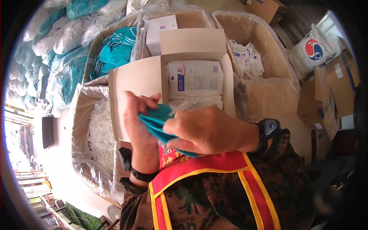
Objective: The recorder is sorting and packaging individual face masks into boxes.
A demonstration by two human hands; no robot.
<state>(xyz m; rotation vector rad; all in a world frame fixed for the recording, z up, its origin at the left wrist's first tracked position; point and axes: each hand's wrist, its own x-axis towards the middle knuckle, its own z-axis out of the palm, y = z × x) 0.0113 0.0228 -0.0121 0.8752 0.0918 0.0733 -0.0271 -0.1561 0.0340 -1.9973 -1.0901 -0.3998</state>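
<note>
A folded teal face mask is held between my two hands, low over the near side of an open white box. My left hand cups it from the left, thumb raised and fingers bent behind it. From the right, my right hand pinches its edge between thumb and forefinger. A scrap of clear plastic shows at the mask, partly hidden. Inside the white box lie white printed packets, just beyond my hands.
A lined carton of teal masks stands far left, with a carton of clear tangled strips nearer. Small white sachets lie in the far-right carton. A closed white box is behind. Bagged masks are piled left; a white sack stands right.
</note>
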